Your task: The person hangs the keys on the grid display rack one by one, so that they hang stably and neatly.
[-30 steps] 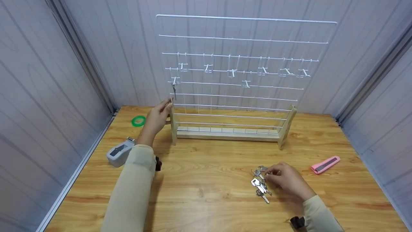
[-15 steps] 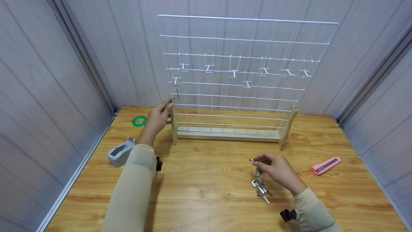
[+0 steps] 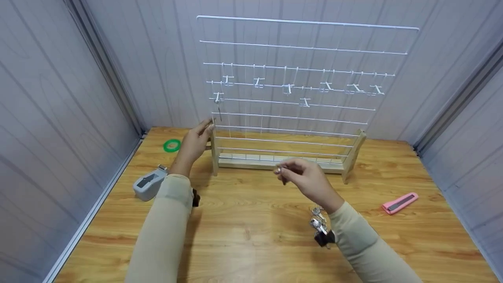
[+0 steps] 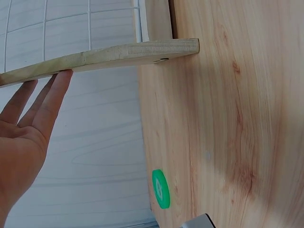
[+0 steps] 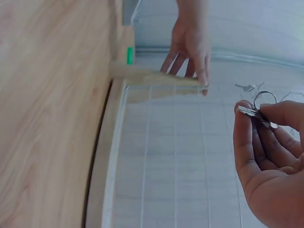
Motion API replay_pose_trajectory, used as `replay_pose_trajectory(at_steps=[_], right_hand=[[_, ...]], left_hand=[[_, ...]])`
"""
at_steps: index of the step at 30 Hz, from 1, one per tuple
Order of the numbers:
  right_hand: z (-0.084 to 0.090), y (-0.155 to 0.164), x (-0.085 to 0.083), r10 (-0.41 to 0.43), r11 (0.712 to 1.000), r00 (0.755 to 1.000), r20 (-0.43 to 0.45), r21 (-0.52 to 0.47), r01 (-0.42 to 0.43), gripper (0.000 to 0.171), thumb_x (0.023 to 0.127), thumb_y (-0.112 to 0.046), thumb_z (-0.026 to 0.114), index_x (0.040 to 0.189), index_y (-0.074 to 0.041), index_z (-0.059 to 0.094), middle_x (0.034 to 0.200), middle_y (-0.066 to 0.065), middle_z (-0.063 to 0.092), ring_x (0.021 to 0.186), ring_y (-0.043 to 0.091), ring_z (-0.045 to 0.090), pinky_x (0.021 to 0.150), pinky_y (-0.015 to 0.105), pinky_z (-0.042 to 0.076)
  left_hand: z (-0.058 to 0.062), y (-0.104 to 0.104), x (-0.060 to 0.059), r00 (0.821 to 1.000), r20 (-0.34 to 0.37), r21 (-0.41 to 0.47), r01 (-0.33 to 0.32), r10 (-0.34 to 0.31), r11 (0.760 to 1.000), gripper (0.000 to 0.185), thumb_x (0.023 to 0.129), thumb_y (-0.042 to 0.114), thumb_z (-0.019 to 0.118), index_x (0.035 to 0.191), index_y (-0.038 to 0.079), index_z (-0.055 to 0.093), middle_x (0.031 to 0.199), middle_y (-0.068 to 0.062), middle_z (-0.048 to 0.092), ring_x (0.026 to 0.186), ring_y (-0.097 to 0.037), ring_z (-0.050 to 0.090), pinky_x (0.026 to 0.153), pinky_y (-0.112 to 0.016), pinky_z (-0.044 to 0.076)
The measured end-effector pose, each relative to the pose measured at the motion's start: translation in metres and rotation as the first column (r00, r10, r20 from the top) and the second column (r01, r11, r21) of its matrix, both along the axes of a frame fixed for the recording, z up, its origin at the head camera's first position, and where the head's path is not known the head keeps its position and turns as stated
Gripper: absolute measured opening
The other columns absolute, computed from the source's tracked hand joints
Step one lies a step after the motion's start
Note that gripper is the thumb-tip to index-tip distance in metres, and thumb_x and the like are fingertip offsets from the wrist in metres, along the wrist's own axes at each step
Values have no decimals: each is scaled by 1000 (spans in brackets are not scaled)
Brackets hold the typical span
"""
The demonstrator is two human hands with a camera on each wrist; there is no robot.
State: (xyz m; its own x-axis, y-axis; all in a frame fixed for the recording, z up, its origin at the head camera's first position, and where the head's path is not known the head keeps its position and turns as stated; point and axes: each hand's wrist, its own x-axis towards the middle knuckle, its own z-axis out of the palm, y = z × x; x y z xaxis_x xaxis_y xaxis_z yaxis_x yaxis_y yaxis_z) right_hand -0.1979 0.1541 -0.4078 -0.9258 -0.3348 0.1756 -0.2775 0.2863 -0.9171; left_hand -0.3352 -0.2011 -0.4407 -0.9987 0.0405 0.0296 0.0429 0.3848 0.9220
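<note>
A key (image 5: 247,111) on a split ring is pinched between the thumb and fingertips of my right hand (image 3: 308,179), in front of the wire rack's lower part. My left hand (image 3: 194,143) rests with straight fingers (image 4: 50,107) against the outer side of the rack's left wooden post (image 4: 118,53). The white wire rack (image 3: 290,127) stands upright on its wooden base, with several white hooks along its middle. From the lower left hook (image 3: 218,97) hangs another key (image 3: 220,112). More keys (image 3: 317,224) lie on the table, partly hidden by the right wrist's strap.
A grey tape dispenser (image 3: 148,184) lies beside the left forearm, with a green tape roll (image 3: 171,145) behind it. A pink box cutter (image 3: 400,203) lies on the right of the wooden table (image 3: 235,228). Panelled walls (image 3: 94,98) close in the sides and back.
My right hand has lifted a key from the pile and carried it up and left toward the rack. The left hand stays at the post. The hanging key has swung slightly.
</note>
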Motion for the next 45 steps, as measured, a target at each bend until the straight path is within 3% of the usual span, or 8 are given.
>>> replay_pose_trajectory(at_steps=[5,13,19,23,27,32,37,45], right_hand=[[21,-29,-16,-6,995,1000,-6,-97,5,23,105,-11,70,125,-2,76,111,16,81,93,19,78,85,29,70],[53,-68,-41,-11,995,1000,23,-95,13,19,104,-17,72,117,-5,80,110,17,82,96,30,80,84,32,70],[78,-91,-55,16,998,1000,22,-58,-15,20,103,-21,74,115,-7,82,110,15,82,92,23,80,83,31,71],[91,-105,-63,30,989,1000,-7,-148,-31,20,104,-19,73,116,-4,80,111,18,81,91,22,80,86,35,71],[104,-118,-75,20,948,1000,13,-318,-15,21,103,-13,73,119,0,77,112,21,81,91,23,80,88,36,71],[115,-137,-89,-16,875,995,94,-480,60,22,103,-10,72,119,4,75,107,19,82,87,19,80,86,33,71],[119,-149,-97,-52,825,985,163,-549,134,20,105,-9,70,116,7,75,97,14,83,78,15,79,79,30,71],[121,-155,-104,-59,783,973,222,-595,183,24,107,-7,65,119,14,70,88,10,80,82,22,79,75,27,70]], left_hand=[[1,1,-1,1000,21,5,-3,3,1000,59,110,55,49,166,38,40,171,-12,44,144,-42,59,109,-54,63],[3,-1,1,999,32,8,-8,8,1000,55,110,55,49,163,44,43,172,-10,42,145,-42,58,109,-52,63],[5,-1,1,1000,10,1,4,-4,1000,55,111,54,49,164,41,43,171,-12,44,144,-42,59,107,-51,64],[4,-1,1,1000,-4,2,7,-7,1000,57,111,54,49,165,37,42,170,-13,44,143,-43,60,106,-51,65],[2,0,1,1000,-11,-2,5,-5,1000,58,110,56,49,165,37,42,170,-13,45,141,-42,62,105,-51,65],[0,1,1,1000,0,8,-8,8,1000,57,110,55,50,164,37,43,172,-10,43,141,-42,62,104,-50,66],[0,2,0,1000,6,23,-6,6,1000,57,110,54,50,164,37,44,172,-11,43,140,-42,63,104,-49,66],[1,0,0,1000,9,10,-9,9,1000,57,110,57,50,164,40,42,171,-10,43,141,-41,62,105,-49,66]])
